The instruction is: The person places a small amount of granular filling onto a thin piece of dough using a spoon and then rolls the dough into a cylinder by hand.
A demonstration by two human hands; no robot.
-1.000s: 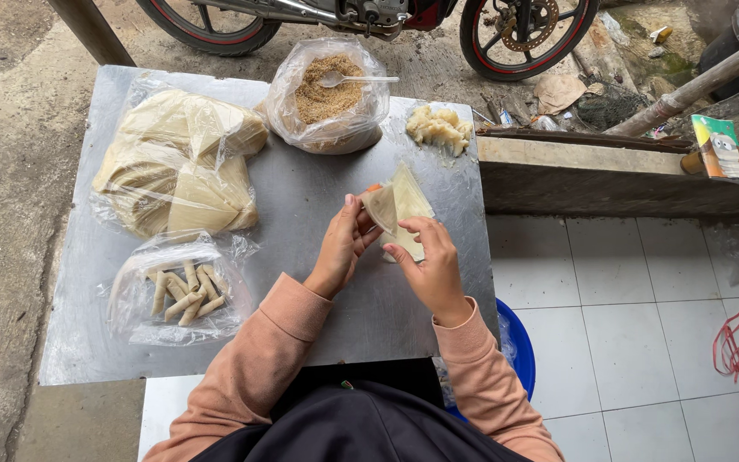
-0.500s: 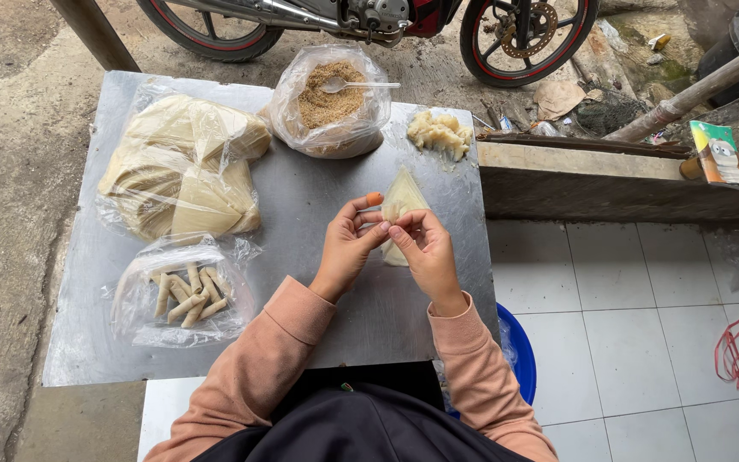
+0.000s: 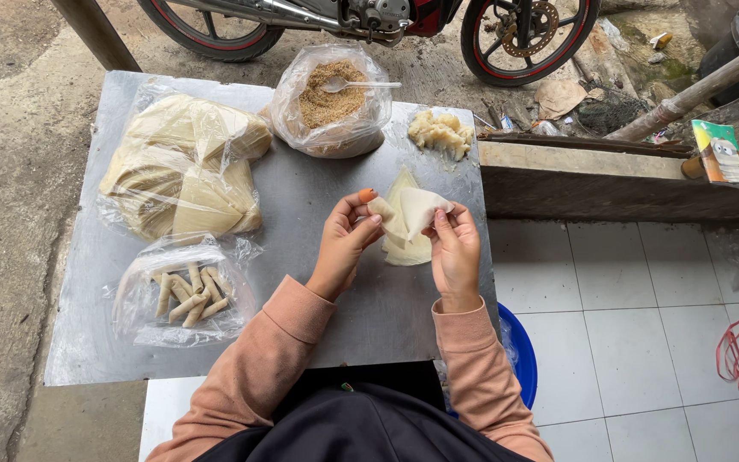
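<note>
Head view: we saw a clear plastic bag of small rolled pastries (image 3: 188, 295) lying far left on the grey metal table (image 3: 369, 316). Our left hand (image 3: 344, 244) and right hand (image 3: 453, 252) pinched a pale, thin, half-folded wrapper sheet (image 3: 412, 214) between fingertips, just above the table's right side.

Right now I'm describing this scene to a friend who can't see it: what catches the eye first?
At the middle of the metal table, the left hand and right hand fold a pale wrapper. Behind them sits an open bag of brown crumbs with a spoon. To the left lie a bag of wrappers and a bag of finished rolls.
</note>
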